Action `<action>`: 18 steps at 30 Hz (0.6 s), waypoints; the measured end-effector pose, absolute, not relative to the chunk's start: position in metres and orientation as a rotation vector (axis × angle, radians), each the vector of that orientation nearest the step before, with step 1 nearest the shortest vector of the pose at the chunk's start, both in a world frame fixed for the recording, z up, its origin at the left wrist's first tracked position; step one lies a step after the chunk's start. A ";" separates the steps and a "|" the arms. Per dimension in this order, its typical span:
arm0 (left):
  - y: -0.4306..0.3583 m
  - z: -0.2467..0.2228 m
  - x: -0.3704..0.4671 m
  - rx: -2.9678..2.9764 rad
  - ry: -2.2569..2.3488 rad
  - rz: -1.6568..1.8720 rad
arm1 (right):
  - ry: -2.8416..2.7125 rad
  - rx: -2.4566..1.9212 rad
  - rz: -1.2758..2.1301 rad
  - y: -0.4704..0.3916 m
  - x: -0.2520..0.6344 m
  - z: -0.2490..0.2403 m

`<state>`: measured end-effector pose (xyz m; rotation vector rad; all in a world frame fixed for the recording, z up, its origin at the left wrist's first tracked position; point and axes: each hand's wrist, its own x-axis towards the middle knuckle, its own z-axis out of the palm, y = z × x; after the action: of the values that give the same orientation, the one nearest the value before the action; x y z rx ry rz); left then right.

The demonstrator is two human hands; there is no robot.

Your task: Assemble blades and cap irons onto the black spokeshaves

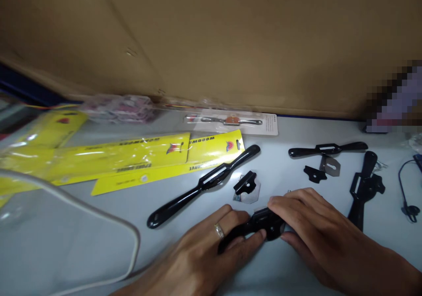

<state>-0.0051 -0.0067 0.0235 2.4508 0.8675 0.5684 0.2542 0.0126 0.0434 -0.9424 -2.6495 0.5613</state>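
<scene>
Head-worn view, forward and down over tabletop

Dim, soft light with blurred edges

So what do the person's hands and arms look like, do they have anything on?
The left hand wears a shiny, silvery ring; its pattern is too small to make out. The right hand shows no ring. Both are bare, with no gloves, and no sleeves show on the parts of the arms you can see.
</scene>
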 end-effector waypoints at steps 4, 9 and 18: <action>-0.007 0.023 -0.005 2.448 0.892 0.553 | -2.638 -0.917 0.531 0.012 0.254 0.042; -0.006 0.025 -0.006 2.505 0.840 0.568 | -2.618 -0.905 0.488 0.012 0.252 0.043; -0.005 0.018 -0.009 2.524 0.851 0.559 | -2.616 -0.865 0.349 0.013 0.252 0.037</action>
<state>-0.0092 -0.0050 0.0184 2.5237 0.8511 0.5592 0.2522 0.0131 0.0373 -0.8653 -2.6159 0.3494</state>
